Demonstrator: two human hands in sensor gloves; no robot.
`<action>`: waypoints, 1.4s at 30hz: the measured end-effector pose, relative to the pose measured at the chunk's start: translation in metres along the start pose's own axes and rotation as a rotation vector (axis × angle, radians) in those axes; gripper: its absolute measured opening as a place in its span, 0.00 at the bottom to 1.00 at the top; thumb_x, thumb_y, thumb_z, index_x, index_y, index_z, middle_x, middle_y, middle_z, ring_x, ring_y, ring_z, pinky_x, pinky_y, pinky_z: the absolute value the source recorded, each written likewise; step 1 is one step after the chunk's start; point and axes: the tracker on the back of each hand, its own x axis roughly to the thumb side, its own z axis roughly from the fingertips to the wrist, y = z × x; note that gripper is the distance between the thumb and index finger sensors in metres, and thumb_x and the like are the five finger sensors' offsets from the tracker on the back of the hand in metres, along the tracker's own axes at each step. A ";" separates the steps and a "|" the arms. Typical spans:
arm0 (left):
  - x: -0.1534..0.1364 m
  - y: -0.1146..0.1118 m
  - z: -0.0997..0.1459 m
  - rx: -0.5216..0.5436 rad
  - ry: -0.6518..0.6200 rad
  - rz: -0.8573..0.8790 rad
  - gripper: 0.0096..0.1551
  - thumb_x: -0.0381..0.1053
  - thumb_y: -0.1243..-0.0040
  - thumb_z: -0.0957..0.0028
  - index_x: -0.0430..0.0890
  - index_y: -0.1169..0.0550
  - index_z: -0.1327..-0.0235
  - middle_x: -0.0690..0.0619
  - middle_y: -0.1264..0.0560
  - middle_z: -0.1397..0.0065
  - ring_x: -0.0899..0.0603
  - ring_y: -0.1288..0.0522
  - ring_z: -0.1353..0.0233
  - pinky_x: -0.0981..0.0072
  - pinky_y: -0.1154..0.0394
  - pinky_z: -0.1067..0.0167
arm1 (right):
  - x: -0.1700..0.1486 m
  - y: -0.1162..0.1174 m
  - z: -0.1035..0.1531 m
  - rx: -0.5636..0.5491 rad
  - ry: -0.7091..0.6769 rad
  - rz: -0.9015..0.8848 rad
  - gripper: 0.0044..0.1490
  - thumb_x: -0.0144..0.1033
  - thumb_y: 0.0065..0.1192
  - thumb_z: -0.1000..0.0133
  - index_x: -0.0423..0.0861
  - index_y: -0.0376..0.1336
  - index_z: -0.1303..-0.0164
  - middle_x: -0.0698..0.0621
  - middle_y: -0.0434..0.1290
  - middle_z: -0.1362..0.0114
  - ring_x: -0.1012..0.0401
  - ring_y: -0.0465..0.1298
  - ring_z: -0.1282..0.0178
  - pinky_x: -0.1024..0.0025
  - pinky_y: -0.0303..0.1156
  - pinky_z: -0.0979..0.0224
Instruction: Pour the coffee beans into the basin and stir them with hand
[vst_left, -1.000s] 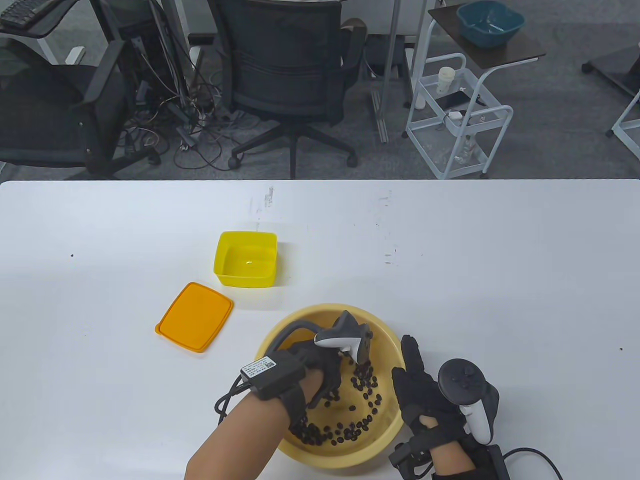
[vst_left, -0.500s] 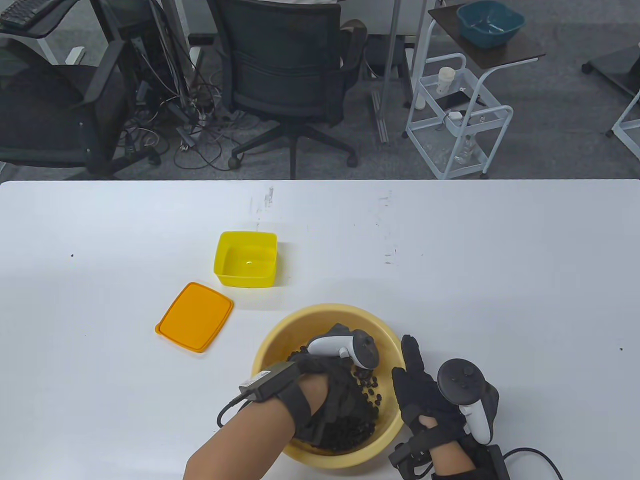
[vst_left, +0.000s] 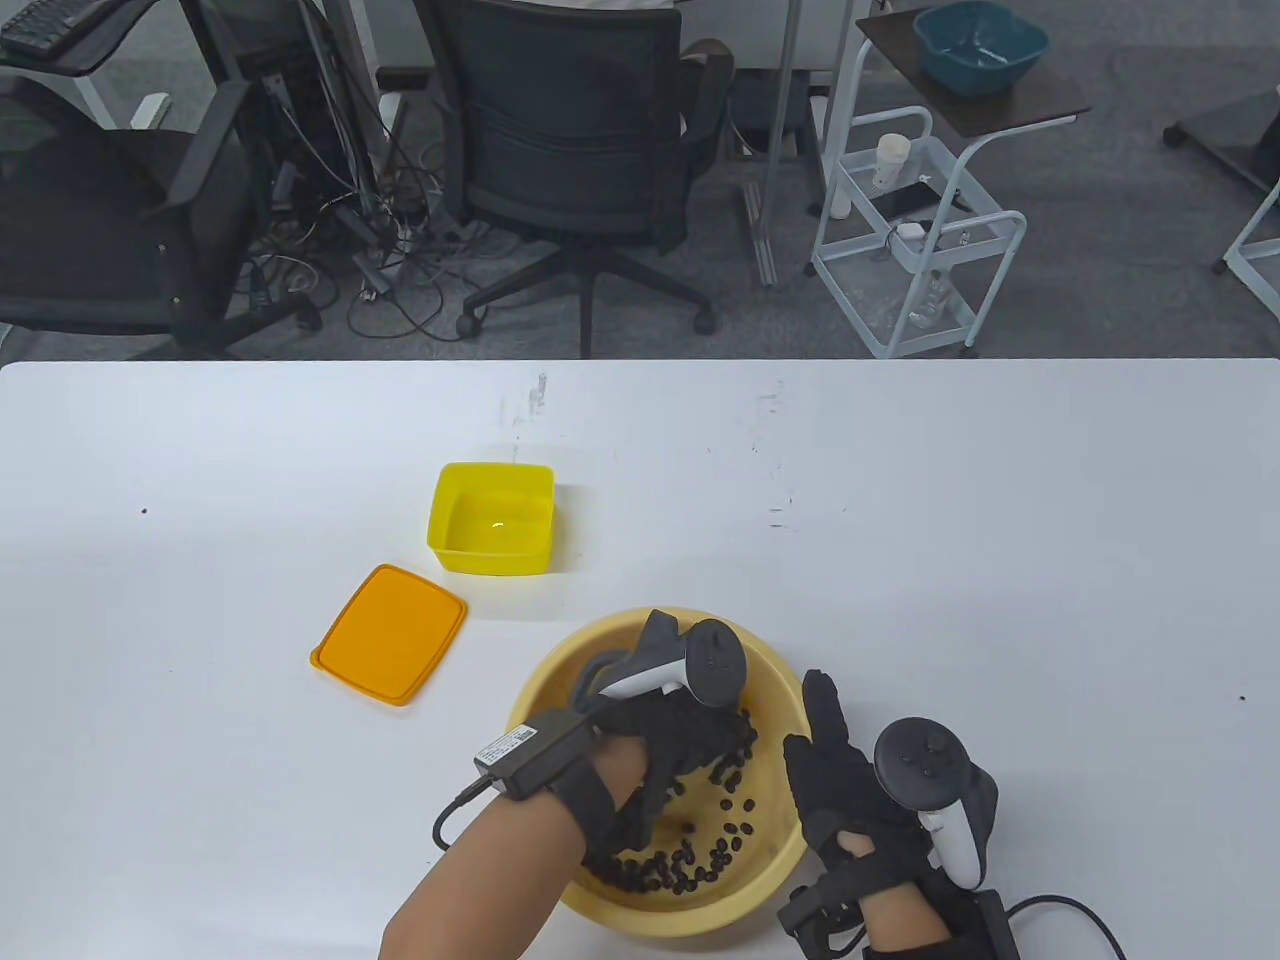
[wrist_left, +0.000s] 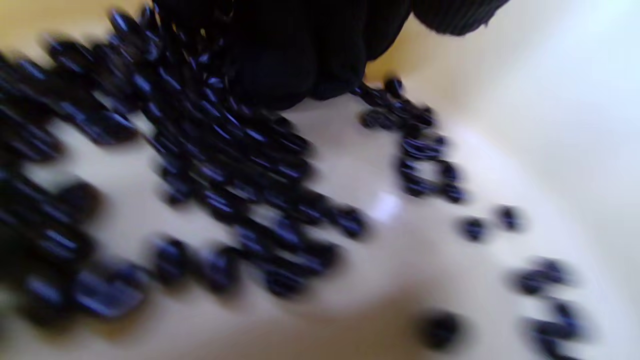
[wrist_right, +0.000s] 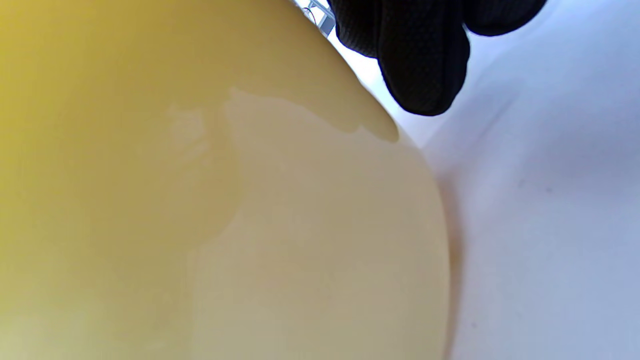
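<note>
1. The left hand's grip (wrist_left: 300, 60), gloved in black, is hanging in from the top edge, its fingertips (wrist_left: 280, 85) touching the pale basin (wrist_left: 550, 100) floor.
2. Dark coffee beans (wrist_left: 240, 165), blurred, are lying against and below the grip.
3. Scattered beans are trailing off to its right.

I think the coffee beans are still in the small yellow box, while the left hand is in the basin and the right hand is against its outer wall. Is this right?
Not quite. The table view shows the small yellow box empty; the coffee beans lie in the basin, where the left hand is among them. The rest is right: the right hand rests against the basin's outer wall.
</note>
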 end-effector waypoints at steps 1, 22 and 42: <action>-0.002 0.002 0.001 -0.011 0.058 -0.080 0.32 0.58 0.52 0.43 0.45 0.32 0.29 0.45 0.26 0.31 0.39 0.23 0.34 0.43 0.40 0.26 | 0.000 0.000 0.000 0.001 0.000 -0.002 0.41 0.46 0.40 0.41 0.53 0.31 0.23 0.33 0.56 0.28 0.38 0.72 0.39 0.37 0.56 0.31; 0.020 -0.040 0.002 -0.691 -0.116 0.120 0.35 0.62 0.52 0.45 0.35 0.17 0.50 0.43 0.11 0.51 0.36 0.11 0.52 0.47 0.27 0.35 | 0.001 0.000 0.001 -0.015 0.003 0.032 0.41 0.46 0.40 0.41 0.53 0.31 0.23 0.32 0.55 0.28 0.37 0.72 0.39 0.37 0.55 0.31; 0.006 0.001 0.004 -0.063 0.019 -0.251 0.35 0.60 0.54 0.43 0.42 0.34 0.28 0.44 0.28 0.28 0.37 0.24 0.30 0.45 0.38 0.26 | 0.001 0.001 0.000 -0.016 0.001 0.040 0.41 0.46 0.40 0.41 0.53 0.31 0.23 0.32 0.55 0.27 0.37 0.72 0.39 0.37 0.55 0.31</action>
